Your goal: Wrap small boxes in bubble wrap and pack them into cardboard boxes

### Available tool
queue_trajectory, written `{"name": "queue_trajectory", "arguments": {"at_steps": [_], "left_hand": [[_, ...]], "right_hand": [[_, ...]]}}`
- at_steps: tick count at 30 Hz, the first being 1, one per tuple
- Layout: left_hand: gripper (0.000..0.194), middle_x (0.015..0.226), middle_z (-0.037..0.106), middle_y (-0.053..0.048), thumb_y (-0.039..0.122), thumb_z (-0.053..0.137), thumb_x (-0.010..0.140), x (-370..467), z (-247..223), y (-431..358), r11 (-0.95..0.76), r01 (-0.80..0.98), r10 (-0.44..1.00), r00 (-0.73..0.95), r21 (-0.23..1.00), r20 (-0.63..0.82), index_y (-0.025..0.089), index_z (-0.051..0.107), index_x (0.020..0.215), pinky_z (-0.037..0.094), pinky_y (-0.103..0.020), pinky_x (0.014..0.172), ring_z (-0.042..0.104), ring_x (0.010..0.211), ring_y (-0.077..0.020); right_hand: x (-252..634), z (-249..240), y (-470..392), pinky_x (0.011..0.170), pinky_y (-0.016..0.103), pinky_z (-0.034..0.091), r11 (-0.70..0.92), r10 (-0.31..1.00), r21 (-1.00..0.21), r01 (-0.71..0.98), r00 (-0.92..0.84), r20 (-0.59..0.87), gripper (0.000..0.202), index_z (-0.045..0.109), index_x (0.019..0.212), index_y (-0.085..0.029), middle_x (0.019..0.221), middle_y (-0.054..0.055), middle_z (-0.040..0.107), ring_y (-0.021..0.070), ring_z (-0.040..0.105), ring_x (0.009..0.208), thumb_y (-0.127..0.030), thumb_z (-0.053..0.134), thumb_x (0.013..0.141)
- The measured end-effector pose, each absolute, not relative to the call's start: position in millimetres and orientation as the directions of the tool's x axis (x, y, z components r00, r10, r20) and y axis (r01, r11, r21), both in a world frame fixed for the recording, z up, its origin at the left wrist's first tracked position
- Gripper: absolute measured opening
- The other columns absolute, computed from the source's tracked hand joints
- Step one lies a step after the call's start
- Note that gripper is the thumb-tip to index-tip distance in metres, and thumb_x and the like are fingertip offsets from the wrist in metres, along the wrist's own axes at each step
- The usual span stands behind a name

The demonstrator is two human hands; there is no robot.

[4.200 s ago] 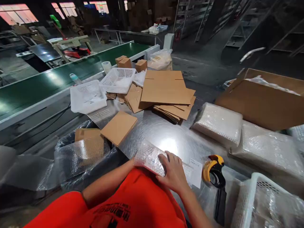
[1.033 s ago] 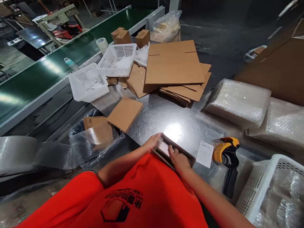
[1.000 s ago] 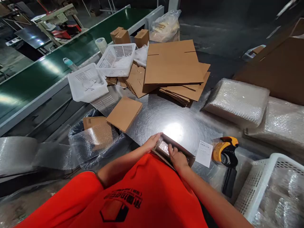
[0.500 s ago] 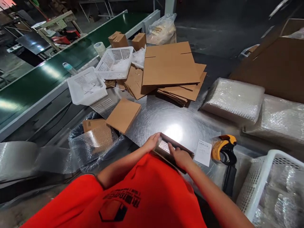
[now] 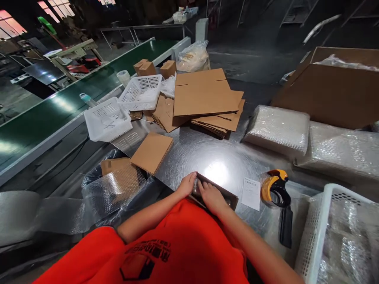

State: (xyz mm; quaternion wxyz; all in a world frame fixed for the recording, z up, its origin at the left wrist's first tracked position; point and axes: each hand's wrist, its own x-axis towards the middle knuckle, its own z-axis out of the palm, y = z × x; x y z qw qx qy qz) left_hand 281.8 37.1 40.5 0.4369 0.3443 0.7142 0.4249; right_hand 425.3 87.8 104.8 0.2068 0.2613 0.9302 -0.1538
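A narrow open cardboard box (image 5: 232,198) rests at the near edge of the metal table, close against my body. My left hand (image 5: 187,184) grips its left end, the fingertips at the rim. My right hand (image 5: 211,197) reaches into the opening, fingers outstretched over a bubble-wrapped item (image 5: 195,187) that the hand mostly covers. Just right of the box lies a white printed slip (image 5: 251,193). Past the slip is a yellow and black tape dispenser (image 5: 276,188).
Flat cardboard sheets (image 5: 204,94) are piled at the back, with a smaller stack (image 5: 152,152) nearer left. White baskets (image 5: 108,120) stand by the green conveyor (image 5: 63,100). Bubble-wrapped packages (image 5: 278,128) and a white basket (image 5: 321,221) of wrapped items occupy the right.
My right hand has moved left within the box and its fingers now spread over the wrapped item. My left hand keeps hold of the box end. The camera view has tilted up.
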Motion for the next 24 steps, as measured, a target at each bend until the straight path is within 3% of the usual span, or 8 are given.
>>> {"name": "queue_trajectory", "arguments": {"at_steps": [4, 7, 10, 14, 17, 19, 24], "left_hand": [[0.046, 0.128, 0.067, -0.014, 0.046, 0.038, 0.097, 281.1, 41.9, 33.1, 0.365, 0.191, 0.892, -0.35, 0.911, -0.284, 0.014, 0.067, 0.115, 0.035, -0.044, 0.115, 0.057, 0.124, -0.0277], [0.046, 0.133, 0.064, -0.014, 0.042, 0.038, 0.097, 281.8, 41.5, 31.6, 0.385, 0.21, 0.89, -0.342, 0.899, -0.302, 0.013, 0.065, 0.12, 0.034, -0.042, 0.117, 0.055, 0.128, -0.0266], [0.044, 0.134, 0.063, -0.013, 0.038, 0.038, 0.097, 282.3, 42.1, 33.4, 0.412, 0.221, 0.882, -0.343, 0.884, -0.325, 0.013, 0.064, 0.122, 0.033, -0.043, 0.117, 0.054, 0.128, -0.0257], [0.04, 0.126, 0.068, -0.01, 0.039, 0.039, 0.096, 281.3, 46.1, 38.4, 0.433, 0.224, 0.877, -0.326, 0.873, -0.352, 0.016, 0.067, 0.115, 0.037, -0.042, 0.114, 0.058, 0.122, -0.0254], [0.042, 0.117, 0.072, -0.007, 0.044, 0.038, 0.097, 280.2, 48.9, 39.3, 0.433, 0.209, 0.878, -0.317, 0.877, -0.358, 0.019, 0.069, 0.111, 0.038, -0.041, 0.113, 0.059, 0.119, -0.0241], [0.043, 0.121, 0.07, -0.009, 0.045, 0.039, 0.096, 280.0, 49.9, 37.8, 0.428, 0.195, 0.877, -0.327, 0.882, -0.353, 0.018, 0.068, 0.113, 0.038, -0.041, 0.113, 0.059, 0.12, -0.0247], [0.047, 0.131, 0.065, -0.012, 0.051, 0.045, 0.094, 280.5, 51.2, 32.9, 0.44, 0.161, 0.865, -0.342, 0.883, -0.368, 0.017, 0.067, 0.116, 0.033, -0.041, 0.116, 0.054, 0.128, -0.0269]], "right_hand": [[418.0, 95.8, 92.1, 0.096, 0.031, 0.05, 0.842, 0.363, -0.233, 0.487, -0.829, -0.425, 0.056, 0.033, 0.149, -0.006, 0.138, 0.019, 0.054, 0.0237, 0.059, 0.118, -0.014, 0.045, 0.094], [413.9, 91.7, 87.0, 0.089, 0.037, 0.054, 0.832, 0.391, -0.207, 0.515, -0.809, -0.44, 0.053, 0.034, 0.148, -0.003, 0.13, 0.024, 0.057, 0.0272, 0.063, 0.11, -0.012, 0.037, 0.096], [399.2, 89.8, 83.7, 0.082, 0.041, 0.056, 0.822, 0.412, -0.174, 0.542, -0.777, -0.475, 0.052, 0.041, 0.144, -0.005, 0.126, 0.026, 0.059, 0.0298, 0.065, 0.108, -0.005, 0.03, 0.093], [380.0, 90.4, 92.1, 0.078, 0.039, 0.058, 0.819, 0.378, -0.185, 0.544, -0.752, -0.54, 0.039, 0.063, 0.123, -0.01, 0.113, 0.022, 0.067, 0.0287, 0.069, 0.1, -0.005, 0.045, 0.088], [396.6, 97.5, 94.0, 0.081, 0.036, 0.056, 0.81, 0.384, -0.212, 0.547, -0.768, -0.513, 0.042, 0.057, 0.132, -0.014, 0.119, 0.021, 0.065, 0.0267, 0.068, 0.103, -0.011, 0.045, 0.092], [422.6, 105.1, 86.6, 0.086, 0.037, 0.053, 0.785, 0.443, -0.208, 0.583, -0.764, -0.47, 0.044, 0.05, 0.139, -0.014, 0.124, 0.021, 0.062, 0.0277, 0.065, 0.108, -0.015, 0.04, 0.096], [469.7, 124.2, 63.6, 0.085, 0.038, 0.05, 0.491, 0.681, -0.16, 0.856, -0.491, -0.543, 0.035, 0.057, 0.119, -0.002, 0.109, 0.026, 0.064, 0.0324, 0.065, 0.104, -0.021, 0.035, 0.099]]}}
